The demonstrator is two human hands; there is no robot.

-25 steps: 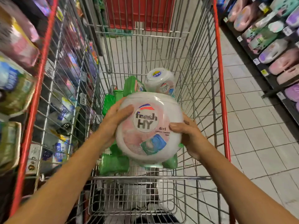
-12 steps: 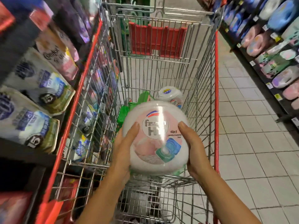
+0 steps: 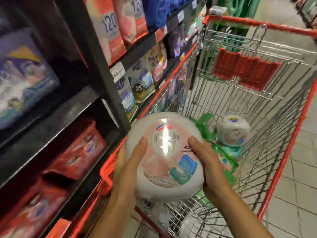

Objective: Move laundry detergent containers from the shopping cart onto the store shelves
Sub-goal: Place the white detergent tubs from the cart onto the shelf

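Note:
A round white detergent pod tub (image 3: 164, 157) with a pink label is held between both hands above the near left corner of the wire shopping cart (image 3: 284, 157). My left hand (image 3: 127, 170) presses its left side and my right hand (image 3: 208, 165) its right side. Inside the cart lie a smaller white pod tub (image 3: 234, 132) and green refill packs (image 3: 204, 125). The dark store shelves (image 3: 56, 117) stand directly to the left.
The shelves hold red detergent bags (image 3: 77, 152) low down, pouches (image 3: 140, 81) at mid height and pink bags (image 3: 120, 23) higher up. The cart's red child seat flap (image 3: 245, 73) is at its far end. Tiled aisle floor (image 3: 298, 194) runs on the right.
Both hands have lifted the large tub out of the cart and carried it left toward the shelves. My view has swung left, so the shelves now fill the left half.

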